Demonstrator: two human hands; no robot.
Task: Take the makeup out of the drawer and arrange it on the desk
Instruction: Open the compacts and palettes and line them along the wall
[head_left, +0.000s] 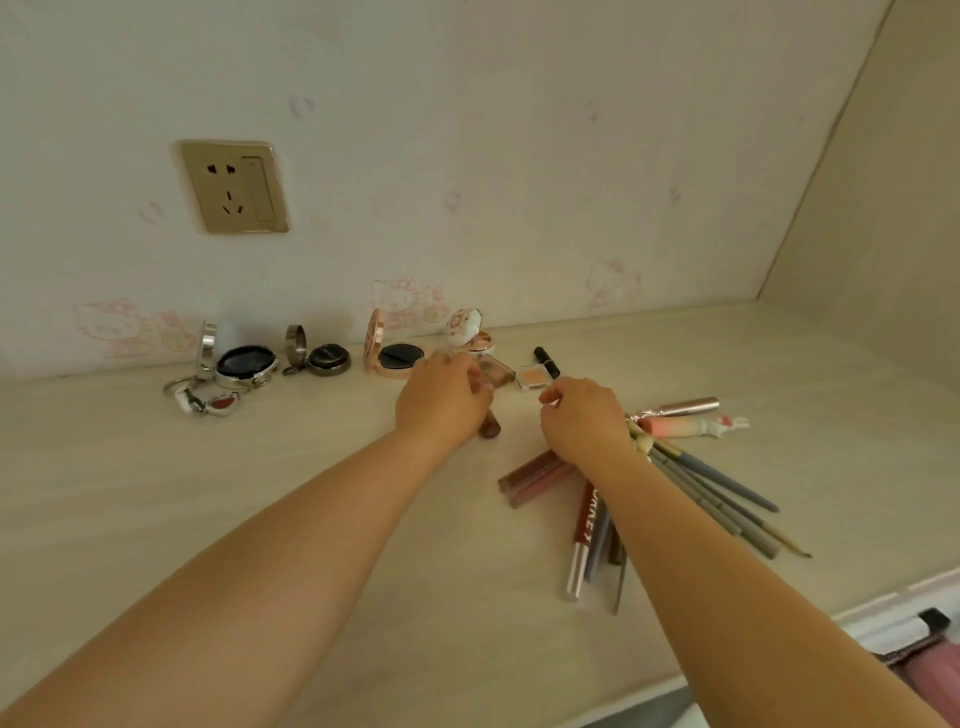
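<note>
Only one piece of writing is readable: white letters "URAEY" along a dark red lip tube (584, 519) near the tabletop's (311, 441) front right. Four open round compacts (244, 364) stand in a row along the back edge by the wall. The left hand (441, 397) has its fingers closed on a brown eyeshadow palette (493, 370); the right hand (582, 421) pinches thumb and forefinger together, on what I cannot tell, just beside a small orange pan (532, 375). Several grey pencils (717, 488) fan out to the right.
</note>
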